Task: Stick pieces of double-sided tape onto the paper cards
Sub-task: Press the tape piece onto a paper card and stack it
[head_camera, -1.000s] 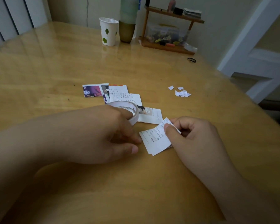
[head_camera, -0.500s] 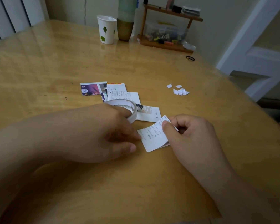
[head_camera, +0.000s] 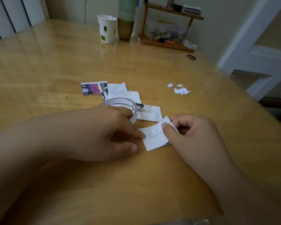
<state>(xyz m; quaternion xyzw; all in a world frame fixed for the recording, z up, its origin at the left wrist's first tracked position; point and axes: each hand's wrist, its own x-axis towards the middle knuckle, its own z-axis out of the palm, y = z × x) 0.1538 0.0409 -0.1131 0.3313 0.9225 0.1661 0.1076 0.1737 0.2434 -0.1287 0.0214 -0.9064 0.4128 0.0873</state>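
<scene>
A white printed paper card (head_camera: pixel 154 137) lies on the wooden table (head_camera: pixel 55 67) between my hands. My right hand (head_camera: pixel 190 135) pinches its far right corner, thumb on top, and that corner curls upward. My left hand (head_camera: pixel 104 132) holds a white roll of double-sided tape (head_camera: pixel 120 103) around its fingers, and one fingertip touches the card's left edge. Several other printed cards (head_camera: pixel 120 93) lie overlapped just behind the roll, partly hidden by it.
A pile of small white paper scraps (head_camera: pixel 180 89) lies to the right of the cards. At the back stand a leaf-printed paper cup (head_camera: pixel 106 29), a green-and-gold vase (head_camera: pixel 126 18) and a small wooden shelf (head_camera: pixel 167 30). A black hair tie (head_camera: pixel 191 57) lies near the table's right edge.
The card's right corner has curled up a little more under my right thumb. Both hands have stayed nearly in place.
</scene>
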